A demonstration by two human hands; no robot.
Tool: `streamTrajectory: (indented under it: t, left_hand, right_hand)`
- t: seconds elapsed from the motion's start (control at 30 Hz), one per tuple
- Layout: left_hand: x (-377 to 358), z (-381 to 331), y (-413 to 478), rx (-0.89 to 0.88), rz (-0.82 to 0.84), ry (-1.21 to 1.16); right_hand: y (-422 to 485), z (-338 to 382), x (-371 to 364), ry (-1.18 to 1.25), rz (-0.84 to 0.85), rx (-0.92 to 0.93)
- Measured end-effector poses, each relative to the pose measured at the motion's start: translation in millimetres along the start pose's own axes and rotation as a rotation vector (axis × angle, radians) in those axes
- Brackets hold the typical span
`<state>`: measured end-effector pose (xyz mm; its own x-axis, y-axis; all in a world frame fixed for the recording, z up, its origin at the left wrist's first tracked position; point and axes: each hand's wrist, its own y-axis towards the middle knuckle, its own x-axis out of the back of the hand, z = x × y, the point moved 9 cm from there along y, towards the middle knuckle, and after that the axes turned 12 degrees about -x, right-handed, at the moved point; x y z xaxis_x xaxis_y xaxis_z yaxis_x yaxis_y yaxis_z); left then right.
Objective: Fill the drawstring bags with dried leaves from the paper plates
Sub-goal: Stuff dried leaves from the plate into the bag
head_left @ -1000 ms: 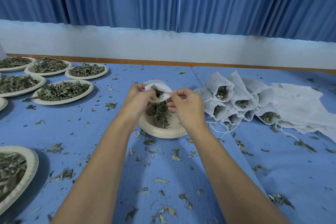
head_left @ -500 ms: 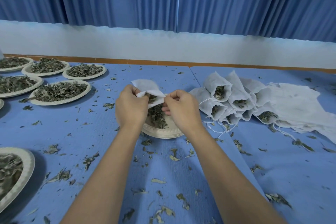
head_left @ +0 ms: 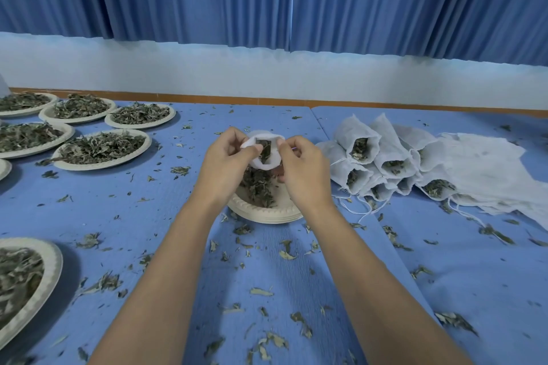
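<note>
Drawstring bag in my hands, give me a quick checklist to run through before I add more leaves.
1. Mouth of the drawstring bag open: ok, the left hand and right hand pinch its rim apart.
2. Bag over the paper plate: ok, it appears to hang above it.
3. Dried leaves left on that plate: ok, a heap remains.
4. Free hand for scooping: not ok, both hold the bag.
5. Room left in the bag: cannot tell, leaves show inside but its depth is hidden.
</note>
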<state>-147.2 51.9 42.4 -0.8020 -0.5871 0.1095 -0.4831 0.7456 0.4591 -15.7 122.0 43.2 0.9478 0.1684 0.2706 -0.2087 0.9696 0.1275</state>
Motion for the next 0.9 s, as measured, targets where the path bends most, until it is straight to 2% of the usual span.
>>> streamTrajectory:
  t: [0.13,0.23,0.33,0.43,0.47,0.5,0.63,0.77,0.9]
  left_hand:
    - [7,3,0,0.012,-0.011,0.02]
    - [12,7,-2,0.062,-0.062,-0.034]
    - [10,14,-6,0.166,-0.114,-0.23]
    - [8,22,-8,0.291,-0.216,-0.527]
    - [8,24,-9,0.319,-0.254,-0.622]
    - [10,25,-8,0.333,-0.288,-0.7]
    - [14,24,-4,0.303,-0.324,-0.827]
    - [12,22,-3,0.283,-0.316,-0.838]
    - [9,21,-4,0.276,-0.302,-0.861]
  right_hand:
    - [3,-2,9,-0.01,-0.093,-0.004]
    - [2,-2,4,0.006,-0.046,0.029]
    - [4,-2,-3,0.006,0.044,0.045]
    - [7,-13,-8,0.239,0.155,-0.111]
    - [9,-17,-8,0.251,0.168,-0.138]
    - [10,-18,-6,0.143,0.169,-0.123]
    - [5,-13,-16,-0.683,0.29,0.089]
    - [4,5,0,-0.838,0.116,0.182]
    - [2,-8,-4,-1.049,0.208,0.089]
